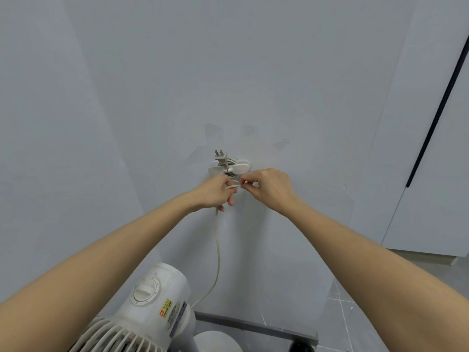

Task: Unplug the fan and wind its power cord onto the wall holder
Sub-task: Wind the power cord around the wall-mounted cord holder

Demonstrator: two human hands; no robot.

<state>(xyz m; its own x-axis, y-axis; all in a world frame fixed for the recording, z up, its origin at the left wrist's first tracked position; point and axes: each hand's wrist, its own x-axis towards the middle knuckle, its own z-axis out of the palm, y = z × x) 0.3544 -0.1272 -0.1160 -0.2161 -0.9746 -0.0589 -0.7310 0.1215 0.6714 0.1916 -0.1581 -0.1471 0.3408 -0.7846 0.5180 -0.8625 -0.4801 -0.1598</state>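
Hands meet just under the wall holder (241, 168), close together. The left hand (218, 190) has its fingers curled round the power cord (217, 250), probably to keep it tight so that the wound turns do not slip off. The right hand (269, 186) pinches a thin white piece between thumb and finger, and this piece reaches across to the left hand. Whether it is a loop of the cord or a small tie is not possible to tell. On the holder some turns of cord lie behind its oval front piece. The plug (220, 156) stands up at the top with its pins free, so the unplugging looks done. From the left hand the cord hangs down to the fan (157, 295), whose grille is cut off by the lower edge. No socket is in view.
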